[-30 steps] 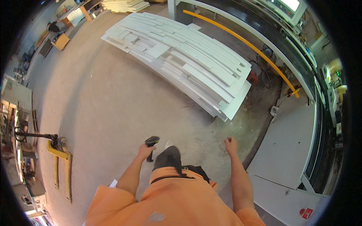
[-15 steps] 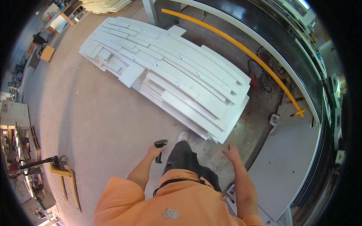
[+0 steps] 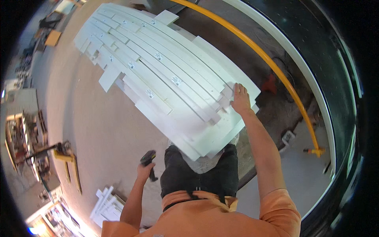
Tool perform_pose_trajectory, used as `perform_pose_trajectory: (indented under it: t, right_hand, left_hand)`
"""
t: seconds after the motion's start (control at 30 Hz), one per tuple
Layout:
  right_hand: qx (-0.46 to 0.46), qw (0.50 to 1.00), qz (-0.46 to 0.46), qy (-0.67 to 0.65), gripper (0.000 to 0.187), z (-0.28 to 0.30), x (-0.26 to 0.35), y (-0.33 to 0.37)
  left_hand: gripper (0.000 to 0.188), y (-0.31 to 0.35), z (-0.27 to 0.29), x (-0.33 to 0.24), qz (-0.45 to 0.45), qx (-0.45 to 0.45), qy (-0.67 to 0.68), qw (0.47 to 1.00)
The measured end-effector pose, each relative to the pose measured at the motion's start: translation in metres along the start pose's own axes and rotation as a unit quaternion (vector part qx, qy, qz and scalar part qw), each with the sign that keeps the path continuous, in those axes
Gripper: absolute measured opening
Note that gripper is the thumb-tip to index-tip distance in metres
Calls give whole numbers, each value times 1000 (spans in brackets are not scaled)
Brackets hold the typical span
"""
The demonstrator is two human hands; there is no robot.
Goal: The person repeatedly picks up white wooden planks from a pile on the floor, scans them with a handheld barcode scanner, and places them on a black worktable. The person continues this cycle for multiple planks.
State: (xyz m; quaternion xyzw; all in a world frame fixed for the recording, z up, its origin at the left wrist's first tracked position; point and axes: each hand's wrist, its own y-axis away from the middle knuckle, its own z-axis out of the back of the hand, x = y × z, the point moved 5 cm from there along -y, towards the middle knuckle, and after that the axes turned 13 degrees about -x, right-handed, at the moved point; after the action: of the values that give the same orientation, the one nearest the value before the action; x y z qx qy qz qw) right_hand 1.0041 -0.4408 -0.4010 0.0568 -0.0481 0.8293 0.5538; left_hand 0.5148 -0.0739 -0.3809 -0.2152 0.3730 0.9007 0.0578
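Note:
My left hand (image 3: 145,170) is wrapped round the grip of a black pistol-shaped barcode scanner (image 3: 148,158), held low beside my left leg. In front of me lies a long pile of white panels and strips (image 3: 177,93), several of them bearing small printed stickers. Over the pile's near right end reaches my right hand (image 3: 240,98), its fingers stretched forward over the ends of the narrow strips. It holds nothing that I can see. Whether the fingertips press on a strip or hover just above cannot be made out.
Along the right runs a curved yellow bar (image 3: 268,59) beside a dark machine bed with a white edge (image 3: 312,79). A yellow pallet jack (image 3: 71,162) stands on the floor at left. More white pieces (image 3: 107,205) lie at lower left. Both legs stand close to the pile.
I have come nearer to the pile. My right hand has moved from beside my body forward onto the pile's near end. The scanner stays in my left hand, now tilted differently.

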Motion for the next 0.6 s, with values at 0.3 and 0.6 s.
perform_pose_trajectory:
  t: [0.3, 0.6]
  right_hand:
    - [103, 977, 42, -184, 73, -20, -108, -8]
    - [245, 951, -172, -73, 53, 164, -347, 299]
  left_hand:
    - [24, 211, -175, -110, 0, -56, 127, 990]
    - [32, 168, -388, -360, -192, 182, 238, 935]
